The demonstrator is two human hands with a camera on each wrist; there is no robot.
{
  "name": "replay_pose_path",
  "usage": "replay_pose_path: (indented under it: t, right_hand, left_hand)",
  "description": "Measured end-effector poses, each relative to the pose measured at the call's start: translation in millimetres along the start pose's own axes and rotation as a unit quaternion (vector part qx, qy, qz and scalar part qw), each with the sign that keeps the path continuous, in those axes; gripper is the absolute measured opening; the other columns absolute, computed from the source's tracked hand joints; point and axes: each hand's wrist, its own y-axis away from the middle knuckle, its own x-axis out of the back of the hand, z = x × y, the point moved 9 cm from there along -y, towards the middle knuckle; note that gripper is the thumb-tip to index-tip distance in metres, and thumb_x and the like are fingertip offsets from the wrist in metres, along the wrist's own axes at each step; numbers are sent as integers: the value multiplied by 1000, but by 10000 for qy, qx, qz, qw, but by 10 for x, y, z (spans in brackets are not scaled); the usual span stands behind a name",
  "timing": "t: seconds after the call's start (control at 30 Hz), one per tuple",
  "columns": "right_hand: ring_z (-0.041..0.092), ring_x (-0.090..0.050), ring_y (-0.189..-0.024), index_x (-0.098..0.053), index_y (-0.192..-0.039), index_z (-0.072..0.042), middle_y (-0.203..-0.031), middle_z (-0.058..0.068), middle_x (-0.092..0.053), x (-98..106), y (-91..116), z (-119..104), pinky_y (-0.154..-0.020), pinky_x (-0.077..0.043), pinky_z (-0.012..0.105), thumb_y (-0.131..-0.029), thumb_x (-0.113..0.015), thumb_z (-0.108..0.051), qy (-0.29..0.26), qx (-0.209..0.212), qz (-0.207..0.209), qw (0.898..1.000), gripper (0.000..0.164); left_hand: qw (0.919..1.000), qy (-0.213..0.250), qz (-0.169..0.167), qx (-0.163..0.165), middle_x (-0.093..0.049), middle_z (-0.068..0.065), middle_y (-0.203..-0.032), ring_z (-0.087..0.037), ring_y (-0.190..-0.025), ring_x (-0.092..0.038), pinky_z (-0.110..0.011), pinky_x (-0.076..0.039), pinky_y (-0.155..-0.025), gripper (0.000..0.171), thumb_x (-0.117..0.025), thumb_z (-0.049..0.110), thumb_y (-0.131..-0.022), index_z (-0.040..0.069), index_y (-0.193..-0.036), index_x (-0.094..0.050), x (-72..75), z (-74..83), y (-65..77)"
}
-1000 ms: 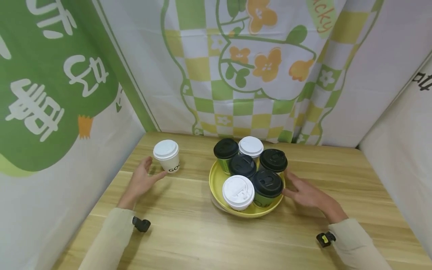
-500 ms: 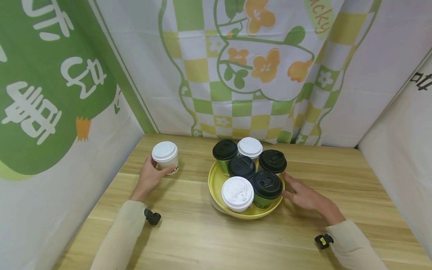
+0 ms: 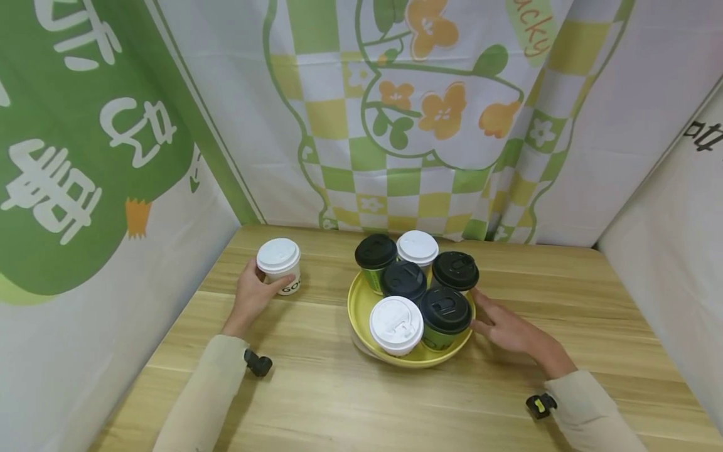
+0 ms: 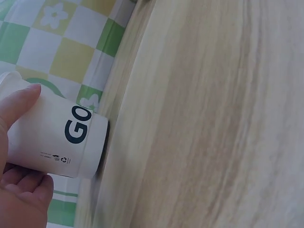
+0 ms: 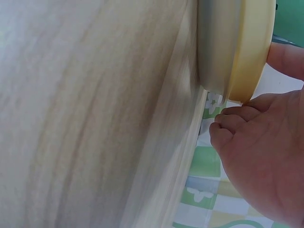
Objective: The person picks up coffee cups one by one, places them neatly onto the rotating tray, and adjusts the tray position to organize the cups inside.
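At the left of the table, my left hand (image 3: 252,296) holds a white paper cup (image 3: 279,256) with a white lid, thumb on one side and fingers round the other. In the left wrist view the cup (image 4: 57,128) shows dark "GO" lettering, and its base is right at the table top. My right hand (image 3: 511,328) is at the right edge of a round yellow tray (image 3: 356,314), thumb and fingers spread along its rim. In the right wrist view the thumb and fingertips touch the tray's rim (image 5: 251,52). Several lidded paper cups stand crowded on the tray.
On the tray, a white-lidded cup (image 3: 396,325) stands at the front and another white-lidded cup (image 3: 417,247) at the back. Black-lidded cups (image 3: 446,311) fill the rest. The wooden table (image 3: 316,389) ends at a patterned curtain (image 3: 395,182) behind; cloth walls flank both sides.
My left hand has moved right and forward to the lone white cup, and its fingers have closed round it. My right hand has stayed at the tray's edge.
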Motion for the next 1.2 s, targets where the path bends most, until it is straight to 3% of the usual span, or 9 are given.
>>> replay_pose_path:
  t: [0.37, 0.77, 1.2]
  right_hand:
    - [57, -23, -156, -13, -164, 12, -171, 35, -16, -7, 3, -8, -127, -23, 70, -109, -55, -24, 8, -47, -21, 10000, 78]
    - [57, -23, -156, -15, -164, 12, -170, 36, -17, -8, 2, 14, -127, -23, 70, -110, -54, -24, 106, -103, -13, 9999, 76]
    - [57, -23, -156, -13, -165, 10, -171, 35, -16, -17, 6, 13, -127, -22, 70, -110, -53, -26, 69, -130, -22, 9999, 77]
  left_hand:
    - [9992, 28, -282, -266, -51, -23, -158, -38, -150, -48, -50, -37, -128, 93, -91, 24, -86, 3, -160, -39, -94, 230, 186]
    - [9967, 64, -594, -556, -55, -22, -153, -40, -143, -55, -49, -42, -125, 89, -90, 22, -86, 2, -158, -42, -236, 660, 422]
    - [9914, 227, -702, -1081, -63, -19, -143, -35, -131, -65, -41, -52, -115, 87, -96, 14, -77, 1, -151, -51, -452, 1045, 578]
